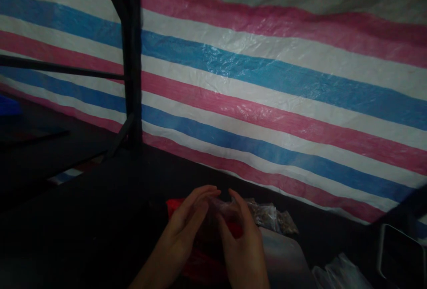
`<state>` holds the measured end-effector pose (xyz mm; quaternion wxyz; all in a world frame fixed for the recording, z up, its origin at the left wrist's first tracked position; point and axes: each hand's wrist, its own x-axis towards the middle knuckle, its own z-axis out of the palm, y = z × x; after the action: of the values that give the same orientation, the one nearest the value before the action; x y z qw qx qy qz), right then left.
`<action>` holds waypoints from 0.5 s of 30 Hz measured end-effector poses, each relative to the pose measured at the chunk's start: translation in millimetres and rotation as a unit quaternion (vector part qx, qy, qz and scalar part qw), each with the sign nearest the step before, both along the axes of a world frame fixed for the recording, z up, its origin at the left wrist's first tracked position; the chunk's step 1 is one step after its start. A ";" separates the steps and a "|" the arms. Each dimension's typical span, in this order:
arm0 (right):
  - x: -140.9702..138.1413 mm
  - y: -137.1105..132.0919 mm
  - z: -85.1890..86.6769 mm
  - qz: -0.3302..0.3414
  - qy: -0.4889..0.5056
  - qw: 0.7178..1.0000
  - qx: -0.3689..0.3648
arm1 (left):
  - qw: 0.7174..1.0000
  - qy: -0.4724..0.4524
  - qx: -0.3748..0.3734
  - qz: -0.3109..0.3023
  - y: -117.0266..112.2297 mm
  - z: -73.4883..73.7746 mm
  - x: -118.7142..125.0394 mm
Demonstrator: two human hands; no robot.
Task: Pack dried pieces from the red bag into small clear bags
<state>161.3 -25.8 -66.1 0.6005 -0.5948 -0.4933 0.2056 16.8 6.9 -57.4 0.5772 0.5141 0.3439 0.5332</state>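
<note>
My left hand [188, 218] and my right hand [240, 240] meet low in the middle of the view, over a dark surface. Both pinch a small clear plastic bag [222, 209] stretched between their fingertips. Under the hands lies something red [203, 262], a bag or tray, partly hidden by them. Just right of my right hand sits a clear packet of brownish pieces [271, 218]. The scene is dim, so the small bag's contents cannot be made out.
A striped pink, blue and white tarp [267, 84] fills the background. A black metal post [131, 58] with crossbars stands at left. Crumpled clear plastic [340, 273] and a dark framed object [402, 258] lie at the lower right. A pale lid-like surface [285, 258] sits beside my right wrist.
</note>
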 end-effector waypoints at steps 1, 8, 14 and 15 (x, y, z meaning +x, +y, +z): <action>0.0 -0.3 0.0 0.002 0.007 1.000 -0.001 | 1.000 0.000 -0.006 -0.002 -0.1 -3.0 0.0; -0.3 0.0 -1.4 0.003 0.048 0.999 0.015 | 0.997 -0.041 -0.042 -0.040 0.7 -19.7 1.9; -0.3 1.8 -8.1 0.038 0.064 0.997 0.013 | 0.994 -0.051 -0.076 -0.061 2.0 -28.1 0.1; -0.3 1.4 -8.0 0.043 0.064 0.997 0.015 | 0.994 -0.051 -0.077 -0.059 2.4 -29.0 -0.2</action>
<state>161.0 -24.4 -74.1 0.6304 -0.5495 -0.4818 0.2617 16.6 9.3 -86.4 0.6624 0.4600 0.3226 0.4955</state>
